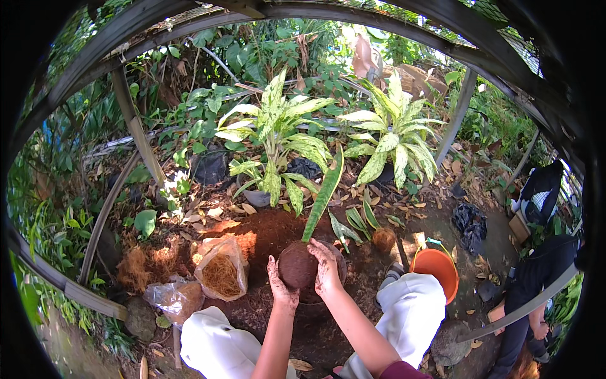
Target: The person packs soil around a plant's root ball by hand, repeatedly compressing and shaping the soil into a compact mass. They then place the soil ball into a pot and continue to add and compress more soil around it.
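A round ball of dark brown soil [298, 266] is held between my two soil-smeared hands. One tall, variegated snake plant leaf [325, 195] rises from its top, leaning right. My left hand [283, 285] cups the ball's lower left side. On the right side lies my right hand [326, 266], its fingertips near the base of the leaf. Partly hidden behind the hands and ball is a round basin [343, 266]. Beyond it, loose snake plant leaves [356, 222] lie on the ground beside a small fibre-covered ball [383, 239].
Left of me stand an open bag of coconut fibre [219, 275] and a clear plastic bag [176, 297]. An orange bucket [435, 277] is by my right knee. Variegated potted plants [272, 142] stand ahead. Another person [535, 284] is bent over at far right.
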A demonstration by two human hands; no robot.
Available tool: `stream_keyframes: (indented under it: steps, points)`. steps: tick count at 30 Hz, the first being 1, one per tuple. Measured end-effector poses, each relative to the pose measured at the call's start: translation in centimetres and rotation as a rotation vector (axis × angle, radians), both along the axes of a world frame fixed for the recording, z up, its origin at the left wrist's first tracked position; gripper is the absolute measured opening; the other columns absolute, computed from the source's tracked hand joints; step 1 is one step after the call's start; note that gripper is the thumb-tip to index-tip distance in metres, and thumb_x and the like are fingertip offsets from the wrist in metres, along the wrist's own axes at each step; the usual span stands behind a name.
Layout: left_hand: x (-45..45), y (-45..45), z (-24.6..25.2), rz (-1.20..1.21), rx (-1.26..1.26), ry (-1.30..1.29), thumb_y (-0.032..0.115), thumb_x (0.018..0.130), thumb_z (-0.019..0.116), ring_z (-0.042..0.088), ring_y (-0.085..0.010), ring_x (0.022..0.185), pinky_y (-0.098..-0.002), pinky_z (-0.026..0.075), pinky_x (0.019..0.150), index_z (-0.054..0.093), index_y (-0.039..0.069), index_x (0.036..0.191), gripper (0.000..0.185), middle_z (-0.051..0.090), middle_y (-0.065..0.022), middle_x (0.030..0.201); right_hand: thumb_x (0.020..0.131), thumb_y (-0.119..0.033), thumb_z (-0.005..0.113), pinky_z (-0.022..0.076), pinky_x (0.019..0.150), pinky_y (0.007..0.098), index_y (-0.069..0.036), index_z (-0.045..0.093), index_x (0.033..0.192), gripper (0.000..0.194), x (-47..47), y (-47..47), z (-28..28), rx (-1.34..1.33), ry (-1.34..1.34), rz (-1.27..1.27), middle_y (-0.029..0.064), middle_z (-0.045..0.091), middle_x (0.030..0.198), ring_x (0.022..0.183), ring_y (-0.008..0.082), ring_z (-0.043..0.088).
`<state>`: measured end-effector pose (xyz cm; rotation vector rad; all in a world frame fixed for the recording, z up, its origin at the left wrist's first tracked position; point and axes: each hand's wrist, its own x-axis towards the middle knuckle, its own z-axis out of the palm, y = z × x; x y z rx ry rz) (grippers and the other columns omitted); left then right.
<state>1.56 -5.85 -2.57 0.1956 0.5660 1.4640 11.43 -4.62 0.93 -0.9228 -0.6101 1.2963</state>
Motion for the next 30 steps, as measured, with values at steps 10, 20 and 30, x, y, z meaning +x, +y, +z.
stream_keyframes:
  steps: [10,20,30]
  points:
    - [-0.7,-0.1,0.8,-0.167,0.052,-0.158,0.042,0.090,0.044,0.054,-0.0270,0.111,-0.0432,0.044,0.095,0.052,0.007,0.122,0.048,0.056,-0.0111,0.122,0.090,-0.027,0.054,0.0440,0.090,0.0325,0.000,0.068,0.093,0.030,0.6,2.4,0.3,0.119,-0.143,0.470,0.0094,0.067,0.101,0.097,0.0174,0.060]
    - [-0.4,-0.4,0.9,-0.074,-0.069,-0.295,0.044,0.088,0.047,0.054,-0.0263,0.111,-0.0433,0.043,0.096,0.052,0.008,0.121,0.049,0.057,-0.0097,0.121,0.090,-0.019,0.055,0.0468,0.081,0.0327,0.001,0.064,0.093,0.022,0.0,1.2,-0.4,0.046,-0.042,0.189,0.0075,0.067,0.092,0.087,0.0180,0.062]
    - [0.3,-0.5,-0.4,-0.166,-0.080,-0.224,0.044,0.090,0.043,0.058,-0.0246,0.104,-0.0436,0.048,0.090,0.057,0.013,0.113,0.041,0.060,-0.0061,0.114,0.090,-0.013,0.056,0.0469,0.082,0.0296,0.002,0.067,0.090,0.018,0.0,1.8,-0.8,0.329,-0.190,0.272,0.0097,0.068,0.091,0.086,0.0163,0.062]
